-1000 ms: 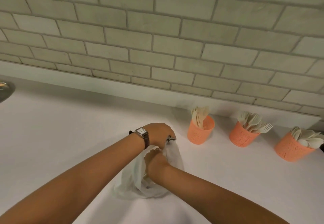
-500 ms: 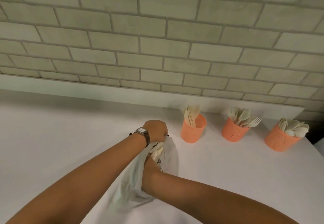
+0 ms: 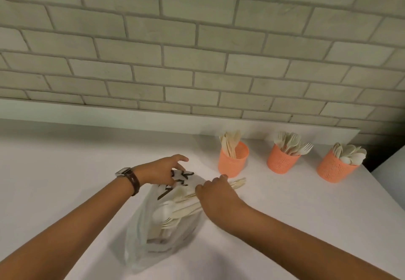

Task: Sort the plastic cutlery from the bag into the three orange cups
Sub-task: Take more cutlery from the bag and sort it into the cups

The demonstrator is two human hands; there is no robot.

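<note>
My right hand (image 3: pixel 215 195) fingers are clamping a bundle of pale plastic cutlery (image 3: pixel 235 183) out of the thin white plastic bag (image 3: pixel 153 231), my left hand (image 3: pixel 160 171) fingers are pinching its mouth, and the three orange mesh cups (image 3: pixel 233 161) are standing part-filled while much is remaining inside.

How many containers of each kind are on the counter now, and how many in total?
Orange cups: 3, the left cup with knives, the middle cup with forks, the right cup with spoons.
Plastic bags: 1, the white bag with loose cutlery inside.
Total: 4 containers.
</note>
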